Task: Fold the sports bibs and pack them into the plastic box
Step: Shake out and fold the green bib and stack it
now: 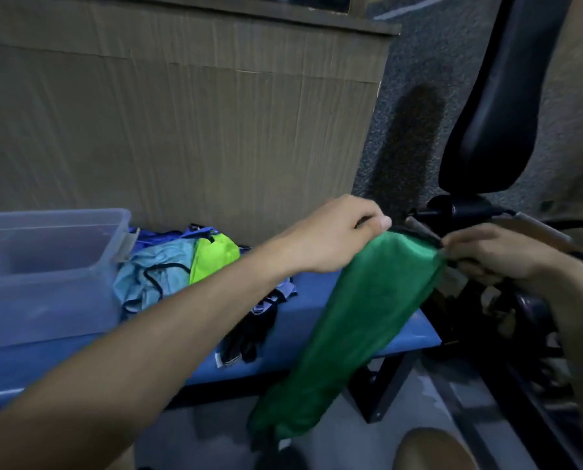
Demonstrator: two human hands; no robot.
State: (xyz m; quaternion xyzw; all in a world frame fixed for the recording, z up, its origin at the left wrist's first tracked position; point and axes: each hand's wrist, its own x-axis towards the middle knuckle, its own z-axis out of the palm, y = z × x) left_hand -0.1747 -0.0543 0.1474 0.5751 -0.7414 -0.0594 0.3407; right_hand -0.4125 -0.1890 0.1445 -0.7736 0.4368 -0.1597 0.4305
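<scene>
— Both hands are up on the green bib (357, 320), aren't they?

— Yes. The left hand (340, 232) has its fingers curled down over one top corner, thumb tip pressed against the cloth, so it is pinching the edge. The right hand (496, 252) pinches the other top corner just beside the black trim. Between them the upper edge is drawn fairly taut, and the rest of the bib hangs down in front of the worktop (317, 347), its lower end dangling below the seat edge toward the floor.

— Is it folded at all?

— It hangs narrow, perhaps doubled lengthwise, but the frame is too blurred to be sure. By my reading this one is at best partway through its fold.

— And the rest of the job?

— Mostly ahead, it seems. Farther back on the worktop lies a loose heap: a black-trimmed piece (249, 334) nearest, then a light blue bib (154, 266), a lime bib (212, 257) and some darker blue cloth (168, 234) behind. None of these looks folded.

— The plastic box (46, 276)?

— It stands at the far left of the worktop, touching the heap, lid off. Through its cloudy walls no bibs can be made out inside, so packing appears not to have begun.
</scene>
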